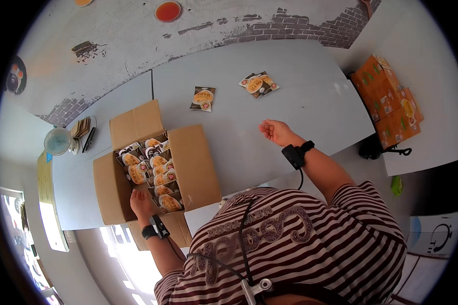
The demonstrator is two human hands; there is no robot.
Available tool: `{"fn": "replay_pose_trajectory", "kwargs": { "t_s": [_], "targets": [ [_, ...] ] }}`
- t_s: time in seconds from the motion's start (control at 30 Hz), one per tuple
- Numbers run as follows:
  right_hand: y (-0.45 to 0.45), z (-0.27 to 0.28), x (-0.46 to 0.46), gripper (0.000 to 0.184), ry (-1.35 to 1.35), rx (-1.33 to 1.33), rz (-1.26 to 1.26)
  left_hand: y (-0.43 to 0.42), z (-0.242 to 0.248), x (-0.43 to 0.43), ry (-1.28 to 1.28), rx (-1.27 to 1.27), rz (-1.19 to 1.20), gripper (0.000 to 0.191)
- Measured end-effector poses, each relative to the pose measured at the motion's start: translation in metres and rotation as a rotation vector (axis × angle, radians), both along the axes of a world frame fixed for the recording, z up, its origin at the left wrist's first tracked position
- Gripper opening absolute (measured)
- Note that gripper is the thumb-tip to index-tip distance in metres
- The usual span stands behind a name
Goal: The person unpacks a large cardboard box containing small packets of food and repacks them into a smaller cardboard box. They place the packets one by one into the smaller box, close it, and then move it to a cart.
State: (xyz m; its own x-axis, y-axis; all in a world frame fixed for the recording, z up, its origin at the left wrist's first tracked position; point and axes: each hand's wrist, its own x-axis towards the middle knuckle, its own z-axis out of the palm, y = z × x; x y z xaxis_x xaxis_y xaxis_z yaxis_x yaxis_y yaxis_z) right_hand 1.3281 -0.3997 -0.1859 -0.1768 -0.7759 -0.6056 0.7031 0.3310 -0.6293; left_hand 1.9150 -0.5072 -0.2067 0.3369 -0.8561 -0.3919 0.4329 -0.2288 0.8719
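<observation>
My left hand [141, 204] is at the near left corner of an open cardboard box [194, 167], over a gap in its contents. Its fingers are loosely bent, with nothing visible in them. Rows of sealed food packets [169, 203] with a yellow-orange oval on a dark ground stand in the box. Above the table, to the right of the box, is my right hand [276, 132], palm turned inward and fingers curled. A thin pale line shows at its fingertips; I cannot tell whether it is an object. Beyond the hands lie a single packet [203, 99] and two overlapping packets [258, 84].
The grey table [236, 152] runs along a wall with a printed brick pattern [282, 31]. On its left end are a clear round container [57, 141], brown packets [81, 127] and a black pen-like item [89, 140]. Orange cartons [389, 103] are stacked beyond the right edge.
</observation>
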Motion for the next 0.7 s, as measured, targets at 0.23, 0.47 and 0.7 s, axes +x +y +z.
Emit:
{"fn": "replay_pose_trajectory", "kwargs": {
  "t_s": [0.23, 0.47, 0.7],
  "targets": [
    [-0.048, -0.048, -0.057, 0.022, -0.034, 0.075, -0.076, 0.042, 0.046, -0.049, 0.177, 0.067, 0.001, 0.034],
    [-0.119, -0.088, -0.082, 0.024, 0.043, 0.079, -0.120, 0.080, 0.078, -0.089, 0.315, 0.027, 0.005, 0.034],
    [-0.172, -0.126, -0.096, 0.022, -0.098, 0.008, -0.240, 0.126, 0.098, -0.095, 0.319, -0.020, 0.029, 0.028]
  ]
}}
